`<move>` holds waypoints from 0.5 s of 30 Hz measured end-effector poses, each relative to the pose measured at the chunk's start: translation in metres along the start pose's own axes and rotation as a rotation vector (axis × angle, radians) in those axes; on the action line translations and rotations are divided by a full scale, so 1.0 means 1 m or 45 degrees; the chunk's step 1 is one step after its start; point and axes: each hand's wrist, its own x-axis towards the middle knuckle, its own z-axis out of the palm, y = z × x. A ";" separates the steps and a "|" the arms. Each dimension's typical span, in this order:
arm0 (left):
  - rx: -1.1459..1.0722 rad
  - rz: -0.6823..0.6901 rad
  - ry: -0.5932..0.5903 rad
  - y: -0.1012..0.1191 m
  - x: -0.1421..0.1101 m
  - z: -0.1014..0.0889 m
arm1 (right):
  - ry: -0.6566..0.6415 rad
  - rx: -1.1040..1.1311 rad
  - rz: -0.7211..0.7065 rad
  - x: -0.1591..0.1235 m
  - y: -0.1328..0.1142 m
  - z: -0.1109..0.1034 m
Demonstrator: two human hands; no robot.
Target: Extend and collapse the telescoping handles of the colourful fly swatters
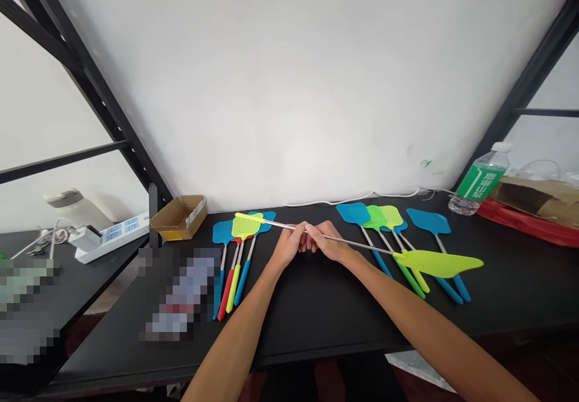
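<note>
A yellow-green fly swatter [441, 263] is held sideways above the table by both hands. My left hand [290, 244] and my right hand [326, 240] meet at its thin metal shaft, fingers closed round it. Its handle [248, 216] points left and its paddle, seen nearly edge-on, points right. Left of my hands lies a group of swatters, among them a yellow one [246, 226] and a blue one [221, 233]. Further swatters lie on the right, including a blue one [353, 213], a green one [374, 217] and another blue one [429, 221].
On the black table [312, 323] stand a small cardboard box [178, 218] at the left and a plastic bottle [482, 178] at the right, beside a red bag [520, 221]. A power strip [117, 236] lies further left. Black metal posts [97, 97] flank the white wall.
</note>
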 end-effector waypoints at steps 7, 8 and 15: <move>0.003 0.001 -0.016 -0.001 0.000 -0.001 | -0.010 0.018 -0.012 0.000 0.002 0.000; 0.004 0.002 -0.018 -0.001 0.000 -0.001 | -0.011 0.020 -0.012 0.000 0.002 0.000; 0.018 0.005 -0.002 -0.004 0.001 0.000 | -0.010 0.005 -0.027 0.000 0.001 0.000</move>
